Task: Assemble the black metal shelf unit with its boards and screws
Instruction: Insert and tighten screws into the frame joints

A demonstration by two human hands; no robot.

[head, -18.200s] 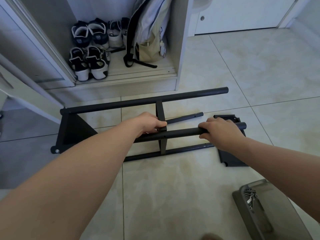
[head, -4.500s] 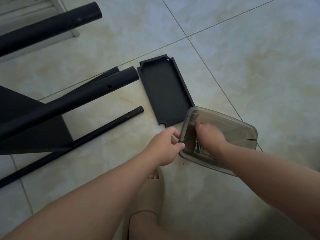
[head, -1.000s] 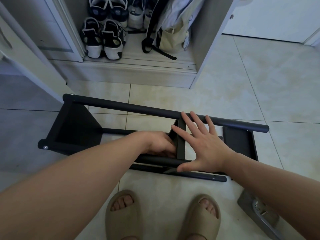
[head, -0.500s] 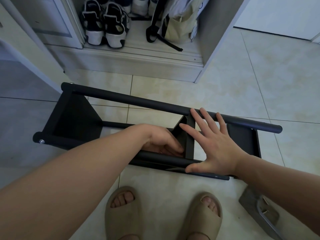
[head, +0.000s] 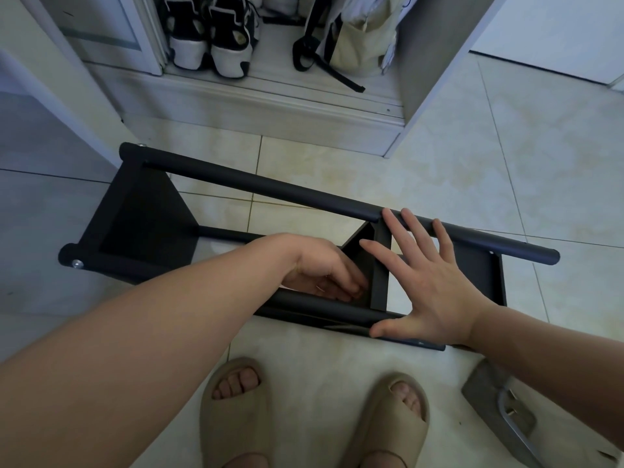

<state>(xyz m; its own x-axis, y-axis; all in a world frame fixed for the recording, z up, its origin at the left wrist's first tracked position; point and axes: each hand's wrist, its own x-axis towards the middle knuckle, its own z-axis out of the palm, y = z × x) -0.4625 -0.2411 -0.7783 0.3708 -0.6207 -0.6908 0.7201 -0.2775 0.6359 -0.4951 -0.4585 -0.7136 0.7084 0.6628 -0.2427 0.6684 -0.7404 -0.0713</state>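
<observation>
- While the black shelf frame [head: 256,188] lies on its side on the tiled floor, the right hand [head: 429,285] rests flat across it, fingers spread.
- Its fingertips touch the frame's far tube, and its thumb is at the near tube.
- The left hand [head: 324,268] reaches inside the frame, just left of the middle board [head: 380,285], fingers bent down; whether it holds anything cannot be told.
- A grey tray [head: 483,386] sits off the frame's near right corner.
</observation>
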